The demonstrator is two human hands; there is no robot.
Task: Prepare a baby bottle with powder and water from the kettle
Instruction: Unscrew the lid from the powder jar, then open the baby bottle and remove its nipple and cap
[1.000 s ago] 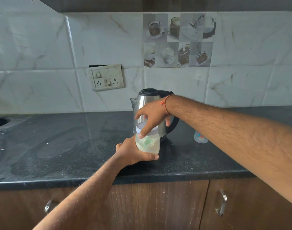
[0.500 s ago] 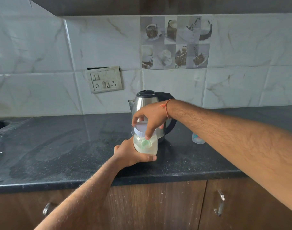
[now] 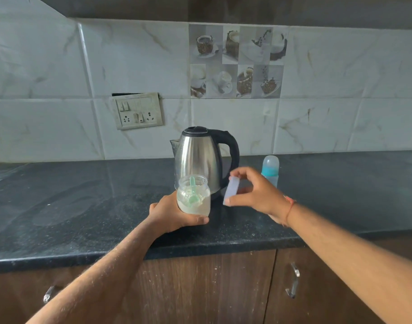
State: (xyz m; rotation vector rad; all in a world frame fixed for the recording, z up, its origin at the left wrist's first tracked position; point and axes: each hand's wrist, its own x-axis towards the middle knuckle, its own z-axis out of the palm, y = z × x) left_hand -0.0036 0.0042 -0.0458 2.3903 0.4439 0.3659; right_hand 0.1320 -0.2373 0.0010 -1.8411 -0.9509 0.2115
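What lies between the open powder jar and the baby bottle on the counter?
In the head view, the right hand holding the jar's lid sits between jar and bottle.

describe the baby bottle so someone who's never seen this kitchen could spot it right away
Find the steel kettle standing on the black countertop against the tiled wall. Just right of its black handle, behind the right hand, stands the baby bottle. It is the only thing there with a pale domed cap over a bright blue collar, unlike the open powder jar held in front.

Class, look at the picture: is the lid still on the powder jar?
No. The right hand holds the lid off to the side, and the powder jar stands open.
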